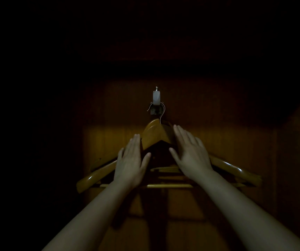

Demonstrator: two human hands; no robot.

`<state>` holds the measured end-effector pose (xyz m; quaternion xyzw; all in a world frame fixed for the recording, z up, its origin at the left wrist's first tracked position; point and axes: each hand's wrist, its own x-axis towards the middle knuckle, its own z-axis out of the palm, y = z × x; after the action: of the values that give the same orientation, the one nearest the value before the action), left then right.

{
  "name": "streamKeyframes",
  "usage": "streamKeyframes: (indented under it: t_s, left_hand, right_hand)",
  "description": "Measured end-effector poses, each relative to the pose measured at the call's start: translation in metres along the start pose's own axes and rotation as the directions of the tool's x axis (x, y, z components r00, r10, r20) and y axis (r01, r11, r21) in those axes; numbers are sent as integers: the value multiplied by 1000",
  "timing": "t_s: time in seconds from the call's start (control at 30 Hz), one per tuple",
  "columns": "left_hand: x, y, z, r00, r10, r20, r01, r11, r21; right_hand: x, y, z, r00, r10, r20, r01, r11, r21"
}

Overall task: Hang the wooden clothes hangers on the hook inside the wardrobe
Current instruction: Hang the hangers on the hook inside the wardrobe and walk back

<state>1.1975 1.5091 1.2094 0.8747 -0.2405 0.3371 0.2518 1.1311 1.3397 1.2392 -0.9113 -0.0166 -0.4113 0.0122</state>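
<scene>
Left hand (131, 161) and right hand (191, 153) are spread flat, holding nothing, just beside the wooden hangers (152, 136), which hang from the hook (156, 97) on the far panel. The hangers look stiff, glossy and probably slippery; best gripped near the neck.

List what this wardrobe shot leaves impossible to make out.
Head view: the number of wooden hangers; they overlap, and the left hand and right hand cover their shoulders.
Head view: whether either hand touches the hangers; angle hides any gap.
Head view: how the wire loops sit on the hook; small and dim.
Head view: the top and sides of the wardrobe; lost in darkness.
</scene>
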Motion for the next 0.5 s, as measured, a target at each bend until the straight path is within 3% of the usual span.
streamKeyframes:
  t_s: [0.13,0.27,0.5]
  left_hand:
    - [-36,5,-9,995,95,36,-92,992,-85]
    - [-75,7,-24,962,243,127,-227,966,-125]
    - [-162,-5,-40,833,417,364,-340,904,-258]
  right_hand:
    - [-33,-13,-16,1000,4,-5,-4,998,-64]
    - [-77,-29,-32,996,24,92,-18,997,-70]
    - [-180,-63,-40,940,167,299,-164,986,-36]
